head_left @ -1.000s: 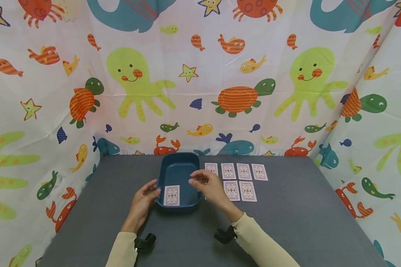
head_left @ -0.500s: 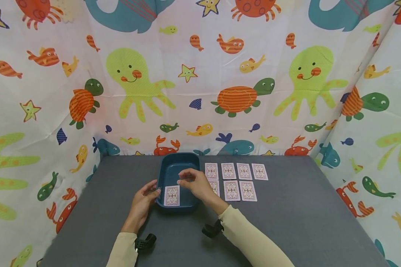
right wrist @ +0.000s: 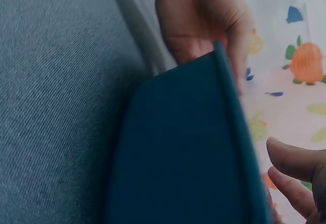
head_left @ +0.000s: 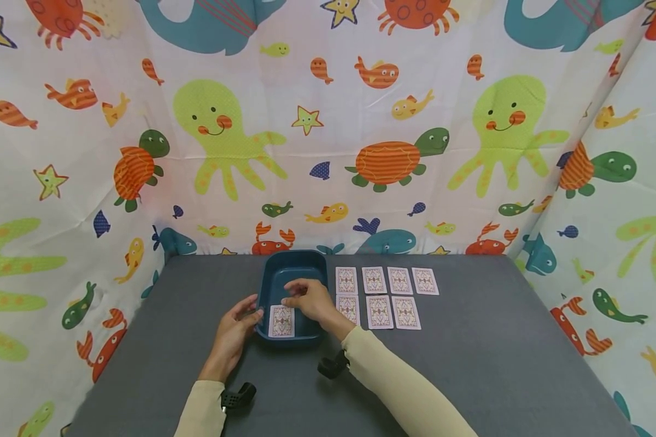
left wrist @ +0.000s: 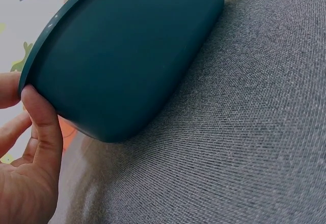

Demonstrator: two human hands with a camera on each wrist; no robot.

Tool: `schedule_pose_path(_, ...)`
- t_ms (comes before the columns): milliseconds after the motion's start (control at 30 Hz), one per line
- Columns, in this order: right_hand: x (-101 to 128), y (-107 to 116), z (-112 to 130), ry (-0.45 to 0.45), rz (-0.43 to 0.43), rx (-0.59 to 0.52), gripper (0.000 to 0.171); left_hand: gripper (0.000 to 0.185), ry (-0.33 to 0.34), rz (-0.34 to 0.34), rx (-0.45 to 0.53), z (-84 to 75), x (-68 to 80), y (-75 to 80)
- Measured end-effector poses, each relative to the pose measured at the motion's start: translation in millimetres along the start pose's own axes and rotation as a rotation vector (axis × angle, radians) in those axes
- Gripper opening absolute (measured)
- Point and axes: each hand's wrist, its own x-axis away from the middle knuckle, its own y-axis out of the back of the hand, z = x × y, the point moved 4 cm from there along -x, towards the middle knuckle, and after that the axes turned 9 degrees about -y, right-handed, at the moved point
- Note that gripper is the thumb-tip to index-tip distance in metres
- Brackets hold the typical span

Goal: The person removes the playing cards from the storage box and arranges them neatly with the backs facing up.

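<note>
Seven cards [head_left: 379, 312] were counted face down on the table [head_left: 459, 358], just to the right of the blue tray [head_left: 295, 273]: four in a far row, three in a near row. An eighth card [head_left: 281, 321], also back up, was found inside the tray, at its near left part.

Over the last second, the right hand [head_left: 311, 300] was carried leftward from above the tray's right rim to the far edge of the card inside. By this shift the leftmost card of the near row was uncovered to view. Its fingers were loosely bent, with thumb and fingertip seen apart in the right wrist view; nothing was seen between them. Whether the card was touched could not be told.

No shift was noted in the left hand [head_left: 237, 323], by which the tray's left rim was pinched between thumb and fingers. The tray was thus judged to be steadied, and the work to be centred on the card inside rather than on those outside.
</note>
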Motion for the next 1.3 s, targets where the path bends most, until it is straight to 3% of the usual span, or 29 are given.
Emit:
schedule_pose_path(567,-20,-18,-13,-0.094,-0.04,0.17,0.038,0.048,-0.008,-0.009,0.011,3.1,1.7,0.0)
schedule_pose_path(833,-22,-19,-15,-0.087,-0.06,0.247,0.04,0.049,-0.007,-0.002,0.003,1.0,2.1,-0.4)
schedule_pose_path(1300,-25,-25,-17,-0.06,-0.124,0.499,0.055,0.049,-0.012,-0.009,0.007,-0.2,0.9,-0.2)
